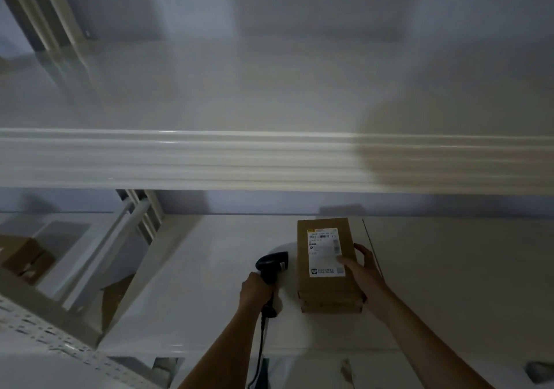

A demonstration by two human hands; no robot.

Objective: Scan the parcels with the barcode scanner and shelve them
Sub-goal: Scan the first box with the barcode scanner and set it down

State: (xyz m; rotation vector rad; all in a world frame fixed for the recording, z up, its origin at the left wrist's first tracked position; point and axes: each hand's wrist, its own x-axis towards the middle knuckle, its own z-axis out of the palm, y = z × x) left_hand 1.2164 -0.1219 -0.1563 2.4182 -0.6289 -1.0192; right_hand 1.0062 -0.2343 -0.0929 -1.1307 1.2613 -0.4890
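A brown cardboard parcel point(326, 283) with a white shipping label point(325, 250) on top lies on the white lower shelf point(449, 283). My right hand point(364, 271) holds the parcel at its right side, thumb across the label and fingers round the right edge. My left hand point(254, 288) grips the handle of a black barcode scanner point(271, 264), just left of the parcel. The scanner's head points up and to the right, and its cable hangs down past the shelf's front edge.
A white upper shelf point(269, 161) runs across the view above the hands. Slanted white uprights point(135, 233) stand at the left. Brown cardboard boxes point(21, 256) sit at far left on the neighbouring shelf. A thin dark line point(371, 247) marks the shelf right of the parcel.
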